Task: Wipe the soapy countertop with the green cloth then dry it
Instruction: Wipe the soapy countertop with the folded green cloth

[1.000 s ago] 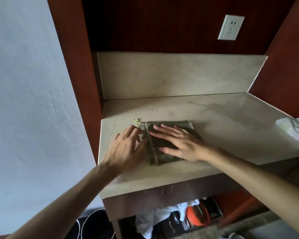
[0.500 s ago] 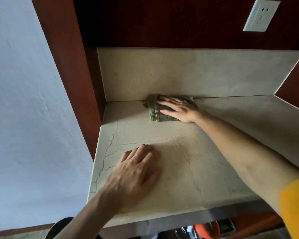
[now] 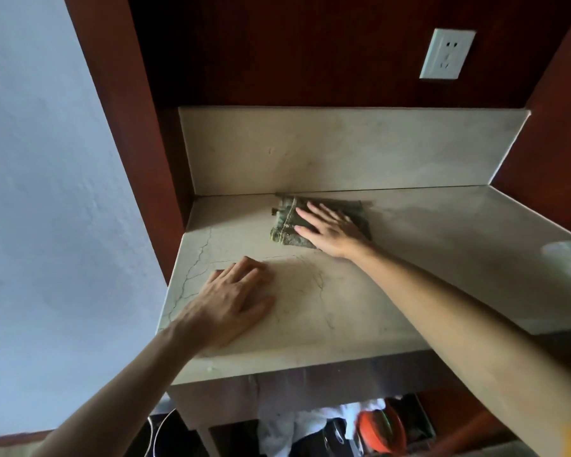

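Your right hand [image 3: 330, 230] lies flat with fingers spread on the folded dark green cloth [image 3: 289, 222], pressing it on the beige marble countertop [image 3: 426, 258] near the back wall. Your left hand [image 3: 231, 300] rests open, palm down, near the front edge, apart from the cloth.

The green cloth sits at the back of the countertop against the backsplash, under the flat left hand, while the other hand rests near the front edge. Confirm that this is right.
Not quite: the hand pressing the green cloth is the right hand, not the left. The head view shows the left hand lying flat on the bare countertop near the front edge. The cloth does lie at the back, against the backsplash.
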